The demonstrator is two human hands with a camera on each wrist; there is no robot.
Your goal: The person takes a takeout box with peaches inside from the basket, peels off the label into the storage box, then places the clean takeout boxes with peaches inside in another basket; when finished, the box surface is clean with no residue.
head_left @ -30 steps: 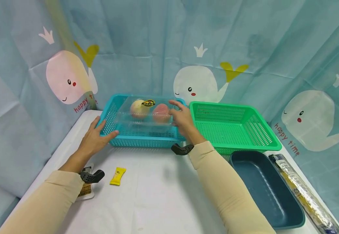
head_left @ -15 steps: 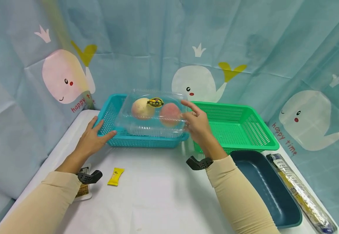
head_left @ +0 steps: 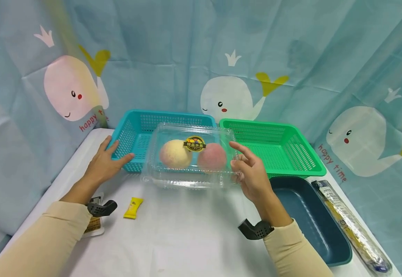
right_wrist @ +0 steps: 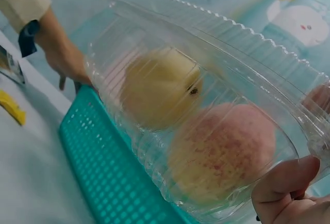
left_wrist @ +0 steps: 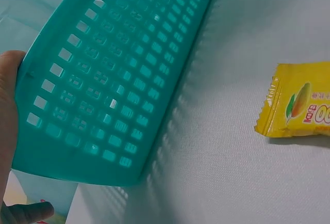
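The relation that matters most here is between the clear plastic box and the right hand: the box's long axis runs left to right across the person's front, and that hand pinches its right end between thumb and fingers, the index finger pointing out along the lid. The box lies between the two hands, over the front edge of the blue basket and partly out above the white surface; whether its underside touches the basket, I cannot tell. The left hand is apart from the box's left end, its thumb and fingers spread fairly straight over the basket's left front corner, touching the rim without curling round it. The right hand is plainly nearer, already on the box. Inside the box sit two peach-like fruits, one pale, one pink. A black and gold sticker on the lid reads 精品水果. The yellow packet shows a mango picture and a cut-off "00", its smaller characters unclear. The curtain repeats "happy time" in red, while print on the long wrapped pack is too small to read.
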